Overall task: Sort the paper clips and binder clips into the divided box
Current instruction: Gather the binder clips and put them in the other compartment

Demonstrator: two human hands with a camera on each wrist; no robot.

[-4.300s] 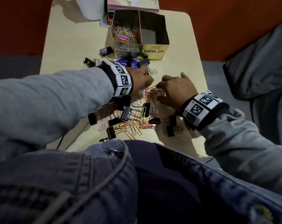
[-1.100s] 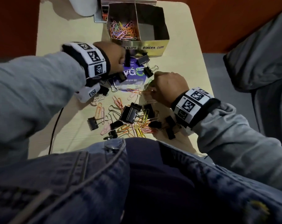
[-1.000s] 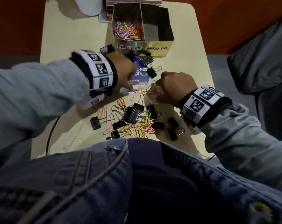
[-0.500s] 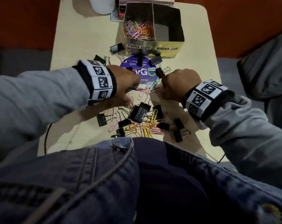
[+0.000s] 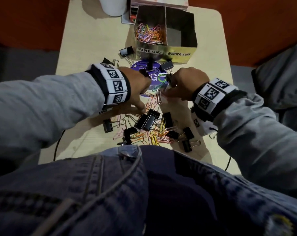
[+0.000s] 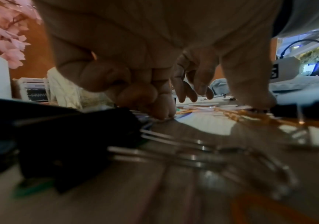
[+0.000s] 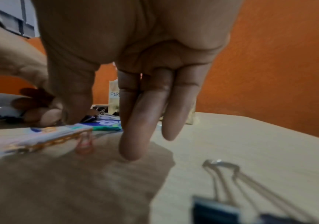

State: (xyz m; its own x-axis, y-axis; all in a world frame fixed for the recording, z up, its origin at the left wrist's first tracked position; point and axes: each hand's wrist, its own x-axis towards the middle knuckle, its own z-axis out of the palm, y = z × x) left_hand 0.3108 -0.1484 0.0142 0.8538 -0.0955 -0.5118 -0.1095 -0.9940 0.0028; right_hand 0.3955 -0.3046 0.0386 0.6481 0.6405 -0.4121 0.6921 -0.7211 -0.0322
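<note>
While the left hand [image 5: 137, 86] curls its fingertips [image 6: 160, 112] down onto the paper clips [image 5: 154, 99] at the table's [image 5: 86, 48] centre, the right hand [image 5: 185, 84] rests straight fingers [image 7: 135, 136] beside them; neither visibly holds anything. The clips' long axes run roughly six to twelve o'clock, and the divided box [image 5: 180, 55] stands at twelve o'clock.

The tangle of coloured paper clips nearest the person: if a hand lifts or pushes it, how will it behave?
The paper clip tangle probably lifts in clumps, since the wires overlap and interlock. Pushed, it likely slides and spreads on the smooth table, dragging the black binder clips lying among it. Each clip looks thin and light, so a single one may be fiddly to pinch.
</note>
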